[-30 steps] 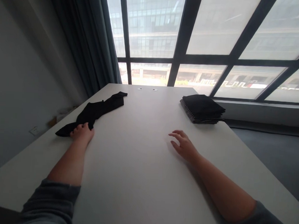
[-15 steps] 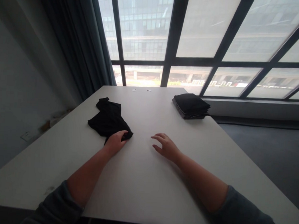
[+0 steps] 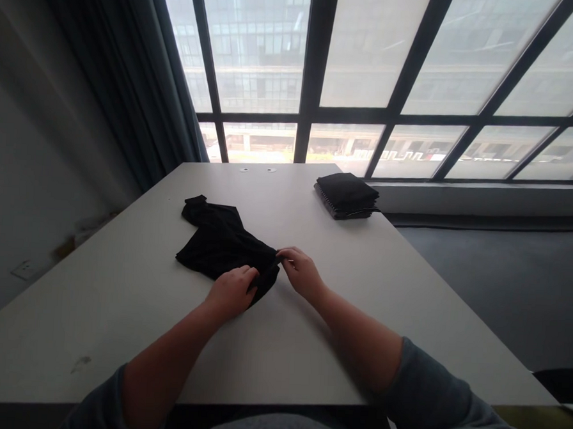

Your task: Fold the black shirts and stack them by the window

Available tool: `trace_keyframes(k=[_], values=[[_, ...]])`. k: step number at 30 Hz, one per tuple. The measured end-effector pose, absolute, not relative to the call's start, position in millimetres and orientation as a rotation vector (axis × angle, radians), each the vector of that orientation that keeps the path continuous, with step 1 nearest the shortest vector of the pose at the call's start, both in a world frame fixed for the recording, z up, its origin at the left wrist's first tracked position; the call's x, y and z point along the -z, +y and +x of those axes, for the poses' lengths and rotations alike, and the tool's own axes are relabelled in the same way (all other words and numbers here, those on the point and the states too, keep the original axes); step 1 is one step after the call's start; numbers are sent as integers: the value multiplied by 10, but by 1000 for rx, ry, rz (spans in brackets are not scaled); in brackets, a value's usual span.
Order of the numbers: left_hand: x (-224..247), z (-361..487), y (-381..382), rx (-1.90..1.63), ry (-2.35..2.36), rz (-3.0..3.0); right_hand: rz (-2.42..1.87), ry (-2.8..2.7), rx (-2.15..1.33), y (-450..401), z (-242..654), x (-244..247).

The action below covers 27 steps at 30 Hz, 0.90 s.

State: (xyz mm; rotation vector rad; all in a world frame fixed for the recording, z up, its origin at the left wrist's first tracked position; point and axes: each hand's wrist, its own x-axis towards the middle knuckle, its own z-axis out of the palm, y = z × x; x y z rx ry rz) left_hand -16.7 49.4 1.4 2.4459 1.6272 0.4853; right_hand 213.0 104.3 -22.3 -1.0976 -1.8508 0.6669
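Observation:
A black garment (image 3: 222, 237) lies crumpled on the white table, with two leg-like parts spreading toward the far left. Its exact kind is hard to tell. My left hand (image 3: 234, 290) is closed on its near edge, fingers curled over the cloth. At the right corner of that same edge, my right hand (image 3: 300, 270) pinches the fabric between thumb and fingers. The edge is lifted slightly between the two hands, and part of the cloth hangs below it.
A neat stack of folded dark cloths (image 3: 348, 195) sits at the table's far right edge. The white table (image 3: 298, 356) reaches toward a large window (image 3: 257, 46). A dark curtain (image 3: 116, 71) hangs at the left. Two small white discs (image 3: 271, 170) are at the far end.
My right hand was open and apart from the cloth; now it grips the right corner. My left hand has shifted right and nearer, drawing the garment along. The view has turned slightly right.

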Motion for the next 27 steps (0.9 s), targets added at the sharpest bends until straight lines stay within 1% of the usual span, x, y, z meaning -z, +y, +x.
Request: trace_keyframes(k=[4,7,9,11,15,20,24,27], values=[[-88,-275,540,-805,1908,2335,-1158,-1579,-664,908,2204,45],[-89,-389,623,-954,2026,2122,-1080,-1595,-433,808,2316,-109],[-55,-438,675,-994,1983,1949,-957,-1721,-332,761,2372,-168],[-11,-454,715,-1085,1821,1747,-883,-1872,-396,742,2404,-171],[37,-417,730,-1269,1359,1366,-879,-2233,-572,794,2463,-75],[33,-348,650,-1181,1068,1300,-799,-2724,-472,905,2498,59],[55,-355,590,-1114,864,1237,-794,-2583,-358,919,2325,172],[43,-406,576,-1118,590,1329,-711,-2345,-506,895,2188,227]])
